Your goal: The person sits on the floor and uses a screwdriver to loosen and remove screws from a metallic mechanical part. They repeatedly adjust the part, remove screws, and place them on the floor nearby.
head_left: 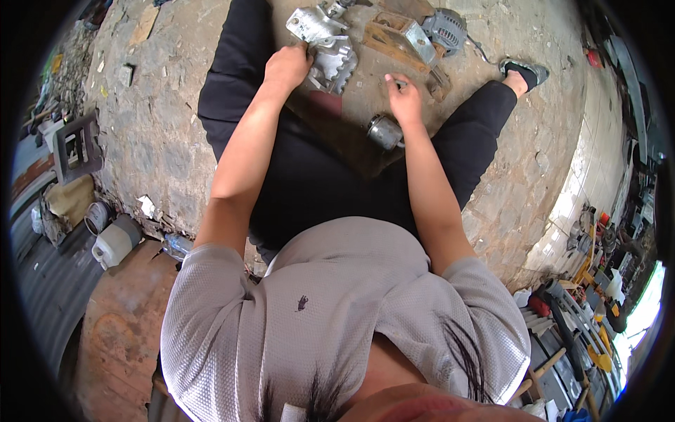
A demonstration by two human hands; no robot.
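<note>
While my left grip (287,68) curls at the edge of the silver casting (333,63) on the ground (165,105), I can't tell whether it's clenched on it. Right grip (406,102), half-curled near the metal cylinder (384,132): can't tell if it pinches something small. Progress, my guess: partway, casting and cylinder lying apart; what's left, unclear. Rusty bracket (394,39) and grey motor (448,32) sit beyond. Left fingertips and casting's underside hidden; cylinder's near end lost in shadow.
</note>
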